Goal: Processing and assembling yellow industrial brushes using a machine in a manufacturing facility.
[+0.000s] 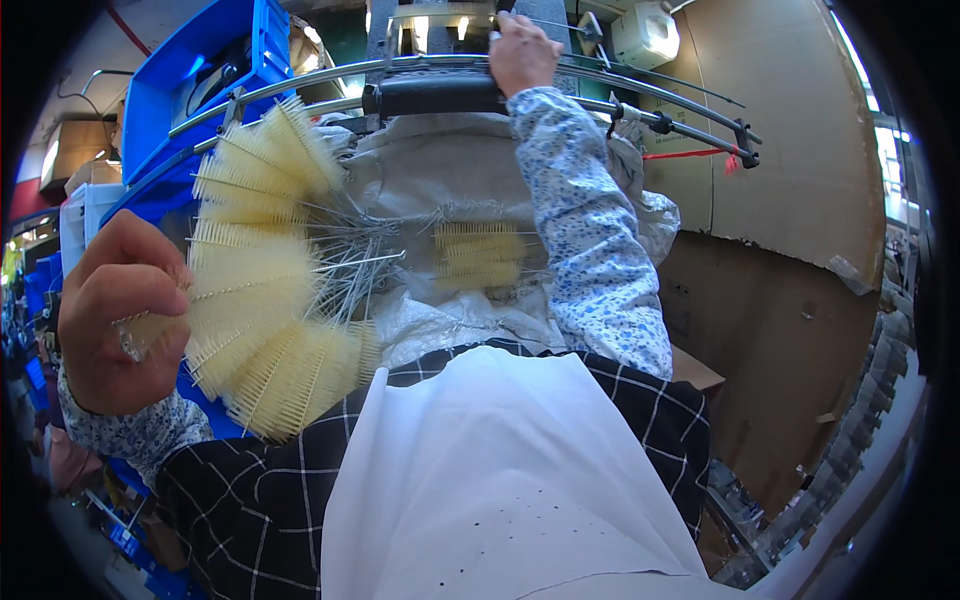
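My left hand (128, 312) is raised at the left, its fingers curled in a pinch round the bristle end of a wire-stemmed brush (250, 282). Pale bristles and a clear, shiny bit show between the fingers. Beside it, a fan of cream-coloured brushes (265, 165) lies with its thin metal stems (350, 285) pointing inward. My right hand (523, 55) reaches far forward, fingers closed over a black handle (507, 10) at the top of a metal machine; its grip is partly hidden. A smaller group of cream bristles (478, 255) lies near my right sleeve.
Curved metal rails (690, 130) with a black padded roller (435, 96) cross in front of me. A blue bin (195, 85) stands at the far left. Large cardboard sheets (770, 150) rise on the right. White plastic sheeting (440, 325) covers the surface before my lap.
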Motion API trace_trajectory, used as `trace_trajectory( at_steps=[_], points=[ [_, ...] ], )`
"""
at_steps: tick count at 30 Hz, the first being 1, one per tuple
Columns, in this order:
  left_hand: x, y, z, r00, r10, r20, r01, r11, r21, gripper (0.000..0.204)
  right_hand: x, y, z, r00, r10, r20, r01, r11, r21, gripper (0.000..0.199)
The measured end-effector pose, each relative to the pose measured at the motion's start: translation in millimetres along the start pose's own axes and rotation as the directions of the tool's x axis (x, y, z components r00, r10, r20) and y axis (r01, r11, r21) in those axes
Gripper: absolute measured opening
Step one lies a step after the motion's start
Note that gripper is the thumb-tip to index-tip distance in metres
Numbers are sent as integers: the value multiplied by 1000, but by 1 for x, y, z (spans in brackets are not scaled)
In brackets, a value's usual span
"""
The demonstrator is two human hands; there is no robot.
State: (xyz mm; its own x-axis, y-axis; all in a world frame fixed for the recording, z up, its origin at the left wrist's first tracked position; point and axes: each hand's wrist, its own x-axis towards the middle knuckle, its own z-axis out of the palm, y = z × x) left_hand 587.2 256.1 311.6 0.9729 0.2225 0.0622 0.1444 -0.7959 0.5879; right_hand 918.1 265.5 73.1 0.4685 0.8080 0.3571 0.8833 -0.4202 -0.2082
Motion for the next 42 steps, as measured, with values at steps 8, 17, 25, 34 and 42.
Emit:
trace_trajectory(
  at_steps=[8, 17, 25, 34, 42],
  points=[
    [12, -8, 4, 1000, 13, 19, -13, 1000, 2, 27, -1, 24, -2, 1000, -10, 23, 9, 1000, 23, 27],
    [-17, -28, -3, 990, -135, -48, 133, 990, -38, 21, 20, 137, -12, 973, 27, 228, -68, 982, 175, 32],
    [4, -48, 14, 997, -58, -44, 47, 977, -206, 21, 51, 193, -17, 921, -31, 388, 18, 999, 37, 27],
    [32, -44, 41, 997, -76, -29, 53, 871, -489, 18, -46, 129, -166, 745, -205, 635, -144, 880, 453, 40],
    [43, -31, 71, 1000, -7, 26, 16, 942, -335, 30, -107, -56, -132, 402, -728, 555, -572, 274, 773, 35]
  ],
)
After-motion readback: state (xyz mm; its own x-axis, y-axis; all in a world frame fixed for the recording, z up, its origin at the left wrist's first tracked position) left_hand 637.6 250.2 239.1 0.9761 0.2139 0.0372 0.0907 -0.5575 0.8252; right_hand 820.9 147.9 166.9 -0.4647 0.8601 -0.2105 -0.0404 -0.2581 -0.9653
